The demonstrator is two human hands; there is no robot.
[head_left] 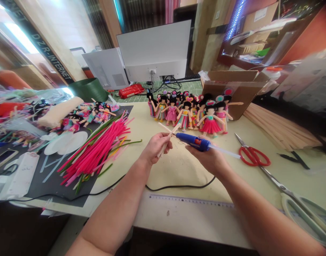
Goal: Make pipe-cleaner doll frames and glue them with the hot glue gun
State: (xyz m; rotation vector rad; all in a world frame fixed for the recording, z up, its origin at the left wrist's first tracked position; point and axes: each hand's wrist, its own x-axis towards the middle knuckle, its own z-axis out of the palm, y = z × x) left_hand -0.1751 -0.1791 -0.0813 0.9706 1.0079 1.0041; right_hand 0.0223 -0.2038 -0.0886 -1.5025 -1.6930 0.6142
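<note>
My left hand (155,146) pinches cream-coloured pipe cleaners (176,128), whose upper ends cross and spread above the fingers while the lower ends poke out beneath. In my right hand (212,160) is a blue hot glue gun (188,139), its nozzle at the crossing of the pipe cleaners. A clear glue stick (225,152) juts from the back of the gun. Whether the nozzle touches the fuzzy stems I cannot tell. Behind both hands stand several small pipe-cleaner dolls (184,115) with black hair and bright dresses.
Pink and green pipe cleaners (99,149) lie piled at left. Red-handled scissors (255,156) and larger scissors (298,202) rest at right, near cream strips (280,128). A ruler (189,201) runs along the front edge, behind it a black cord (178,186). A cardboard box (229,92) stands behind.
</note>
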